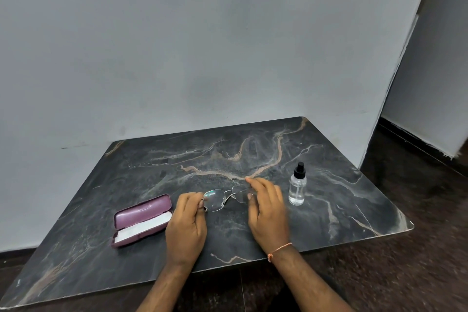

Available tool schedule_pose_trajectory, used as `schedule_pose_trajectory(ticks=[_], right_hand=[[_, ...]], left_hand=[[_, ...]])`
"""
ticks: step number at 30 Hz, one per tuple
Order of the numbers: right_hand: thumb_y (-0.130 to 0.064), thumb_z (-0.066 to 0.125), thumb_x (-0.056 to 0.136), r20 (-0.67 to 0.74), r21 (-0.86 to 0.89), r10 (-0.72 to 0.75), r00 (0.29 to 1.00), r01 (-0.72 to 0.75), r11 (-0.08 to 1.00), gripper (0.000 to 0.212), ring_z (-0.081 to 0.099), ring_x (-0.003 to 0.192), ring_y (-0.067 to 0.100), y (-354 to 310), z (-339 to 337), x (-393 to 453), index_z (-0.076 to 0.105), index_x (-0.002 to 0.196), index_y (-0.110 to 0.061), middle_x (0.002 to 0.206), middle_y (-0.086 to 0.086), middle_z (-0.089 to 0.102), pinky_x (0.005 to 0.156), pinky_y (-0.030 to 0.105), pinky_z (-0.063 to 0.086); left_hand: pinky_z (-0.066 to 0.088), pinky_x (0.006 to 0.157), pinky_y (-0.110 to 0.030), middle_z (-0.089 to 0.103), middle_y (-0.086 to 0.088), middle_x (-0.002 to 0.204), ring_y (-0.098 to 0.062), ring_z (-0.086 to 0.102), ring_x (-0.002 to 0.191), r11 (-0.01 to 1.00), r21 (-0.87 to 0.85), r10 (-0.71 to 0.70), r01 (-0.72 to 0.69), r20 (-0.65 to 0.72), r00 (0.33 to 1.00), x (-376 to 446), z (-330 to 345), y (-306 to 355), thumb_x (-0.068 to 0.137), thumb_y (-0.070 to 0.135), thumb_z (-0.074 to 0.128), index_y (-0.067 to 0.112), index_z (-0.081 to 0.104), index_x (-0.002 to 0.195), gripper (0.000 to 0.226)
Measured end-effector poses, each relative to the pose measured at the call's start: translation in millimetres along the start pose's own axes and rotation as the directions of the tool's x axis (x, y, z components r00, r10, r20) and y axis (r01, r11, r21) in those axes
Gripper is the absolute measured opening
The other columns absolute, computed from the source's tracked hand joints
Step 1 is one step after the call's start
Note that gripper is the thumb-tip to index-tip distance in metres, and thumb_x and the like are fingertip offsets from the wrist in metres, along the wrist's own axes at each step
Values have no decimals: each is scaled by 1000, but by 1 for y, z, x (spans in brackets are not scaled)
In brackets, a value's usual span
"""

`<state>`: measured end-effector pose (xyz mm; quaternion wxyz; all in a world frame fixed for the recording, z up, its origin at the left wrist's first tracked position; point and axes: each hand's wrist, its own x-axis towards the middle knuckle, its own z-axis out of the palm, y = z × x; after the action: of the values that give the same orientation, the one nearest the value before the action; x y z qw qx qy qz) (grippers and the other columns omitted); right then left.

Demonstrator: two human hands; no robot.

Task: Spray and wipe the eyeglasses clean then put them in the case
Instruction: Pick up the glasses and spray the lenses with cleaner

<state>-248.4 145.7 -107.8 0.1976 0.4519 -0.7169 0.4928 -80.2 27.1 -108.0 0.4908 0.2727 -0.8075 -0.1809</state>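
Head view looks down on a dark marbled table (253, 240) set against a pale wall. Both bare hands meet over its middle, with the eyeglasses (222, 198) between them. The left hand (186, 223) has its fingers closed on the outer edge of one lens, thumb and fingertips pinching the thin wire frame. The right hand (267, 210) reaches to the other lens; its fingers are loosely spread and curved around that side, and I cannot tell whether they actually pinch the frame or only touch it. The glasses sit low, at or just above the tabletop, lenses facing roughly forward, and whether the temples are folded is too fine to make out.

To the left of the left hand lies the pink case (143, 220), lid open, with a white cloth (141, 228) lying inside it. To the right of the right hand, near but apart from it, stands the clear spray bottle (298, 186) with its black nozzle, upright and untouched.

My reading is that the task is at its very start: the glasses are being taken in hand, nothing sprayed or wiped yet. The next move probably calls for the left hand to hold the frame alone and steady, so the right hand can go to the bottle just beside it and aim at a lens
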Motion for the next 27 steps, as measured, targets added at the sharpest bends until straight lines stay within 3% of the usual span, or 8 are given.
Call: schedule_pose_trajectory(ticks=[5, 7, 10, 16, 21, 24, 27], right_hand=[[-22, 69, 97, -46, -90, 62, 997, -66, 994, 59, 50, 135, 17, 4, -25, -6, 50, 152, -30, 150, -11, 52, 113, 42, 44], [-26, 68, 97, -159, -127, 170, 973, -191, 973, 60, 46, 142, 23, 14, -40, -4, 47, 153, -32, 156, -9, 47, 116, 47, 38], [-28, 77, 95, -244, -152, 318, 916, -360, 920, 75, 40, 146, 32, 34, -60, 3, 39, 159, -31, 165, 1, 37, 113, 61, 42], [-50, 72, 97, -41, -207, 402, 915, -402, 892, 90, 52, 138, 31, 52, -70, 15, 14, 167, -45, 162, 0, 47, 107, 53, 52], [-40, 65, 104, -1, -181, 351, 936, -346, 921, 78, 61, 134, 31, 54, -70, 19, 19, 167, -42, 156, 4, 58, 102, 45, 53], [-42, 64, 104, 42, -77, 385, 922, -381, 921, 82, 67, 129, 31, 43, -71, 14, 11, 166, -51, 156, 4, 60, 96, 43, 54], [-49, 59, 104, 151, 16, 336, 930, -342, 939, 83, 69, 114, 12, 20, -72, 6, 3, 164, -62, 163, -7, 53, 94, 37, 52]], left_hand=[[46, 73, -16, 57, 24, 112, 0, 62, 94, 999, -23, -24, 25, 3, 1000, 1, -3, -2, 112, 34, 44, 30, 63, 112, 19], [47, 75, -16, 58, 23, 112, -1, 63, 96, 999, -43, -27, 27, 0, 1000, 4, -2, -4, 112, 34, 45, 30, 63, 111, 19], [44, 81, -11, 58, 23, 110, -1, 62, 99, 996, -82, -36, 36, 3, 999, 6, 0, -3, 112, 32, 46, 30, 62, 110, 17], [44, 84, -15, 59, 12, 107, -3, 61, 101, 988, -141, -59, 58, -5, 998, 3, -1, -5, 113, 32, 45, 24, 64, 111, 21], [42, 86, -10, 59, 13, 107, -7, 62, 101, 982, -177, -64, 64, 3, 998, 6, -1, -1, 113, 31, 45, 25, 64, 109, 21], [42, 85, -10, 59, 16, 107, -9, 62, 100, 979, -197, -58, 58, 5, 998, 8, -2, 1, 113, 31, 45, 27, 63, 109, 19], [43, 85, -11, 58, 16, 108, -9, 62, 99, 978, -202, -57, 57, 3, 998, 9, -2, -1, 114, 31, 45, 25, 64, 108, 21]])
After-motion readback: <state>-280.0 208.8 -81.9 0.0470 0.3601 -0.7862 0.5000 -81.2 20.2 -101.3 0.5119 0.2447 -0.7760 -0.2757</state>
